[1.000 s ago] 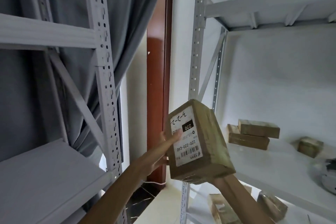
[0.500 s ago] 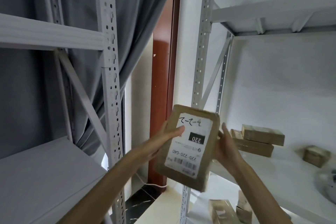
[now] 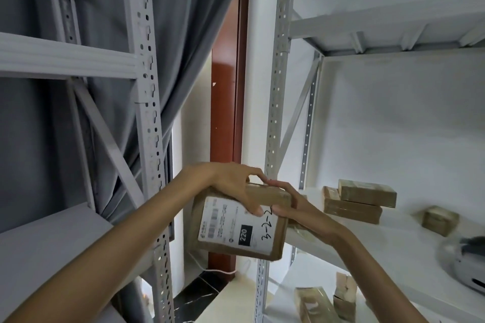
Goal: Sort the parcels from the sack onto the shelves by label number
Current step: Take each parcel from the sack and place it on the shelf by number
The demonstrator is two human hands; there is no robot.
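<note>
because the left hand (image 3: 233, 183) and right hand (image 3: 296, 207) only pinch the labelled parcel (image 3: 236, 225) at its top, it could slip and fall.

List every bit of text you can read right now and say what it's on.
"220": white on a black box, printed on the white label of the brown cardboard parcel in both hands.
"3-2-2": handwritten in black on the same label; last digit partly under a thumb.
Barcode and small print on that label: too blurred.
Shelved parcels: nothing readable.
</note>
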